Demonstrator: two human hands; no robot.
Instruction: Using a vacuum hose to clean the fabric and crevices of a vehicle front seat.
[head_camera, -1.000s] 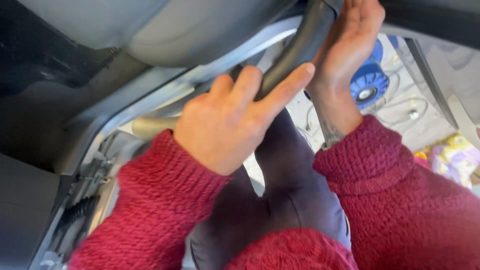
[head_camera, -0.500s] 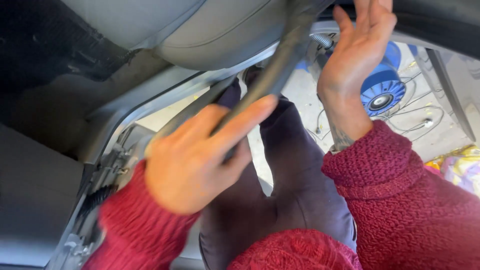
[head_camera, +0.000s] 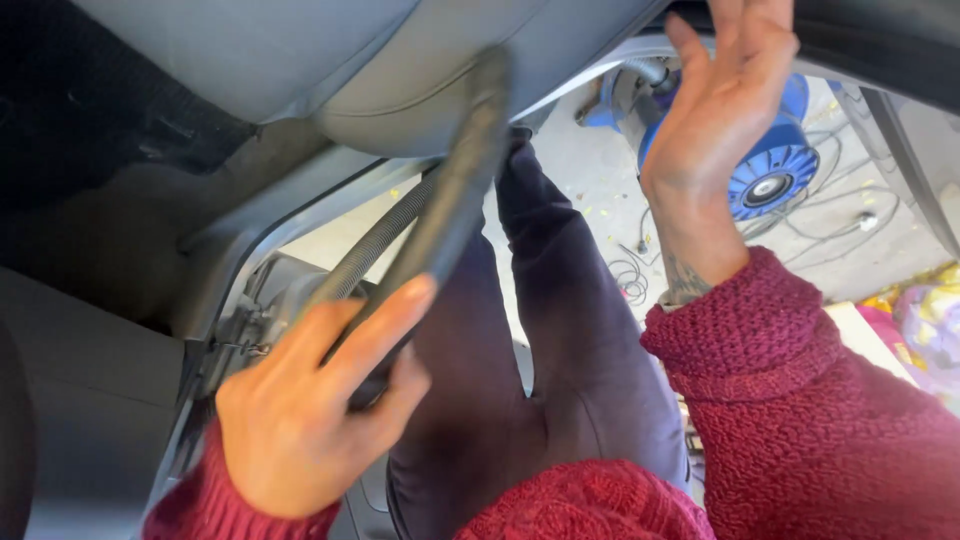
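Car doorway, grey seat (head_camera: 400, 70) far | left hand (head_camera: 310, 420) clenching black vacuum nozzle (head_camera: 455, 200) against seat edge | right hand (head_camera: 725, 110) spread open, bracing far right | risking nozzle slipping off, hose (head_camera: 370, 245) snagging sill.

Pale concrete floor (head_camera: 600, 190) carries blue vacuum cleaner (head_camera: 765, 165), loose thin cables (head_camera: 635, 275), scattered yellow specks.

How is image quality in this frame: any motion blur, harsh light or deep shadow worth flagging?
Head view: the black vacuum nozzle in the left hand is smeared by motion blur; the right hand is fairly sharp. Sunlight brightens the concrete ground and the blue vacuum unit, while the car floor at upper left sinks into dark shadow.
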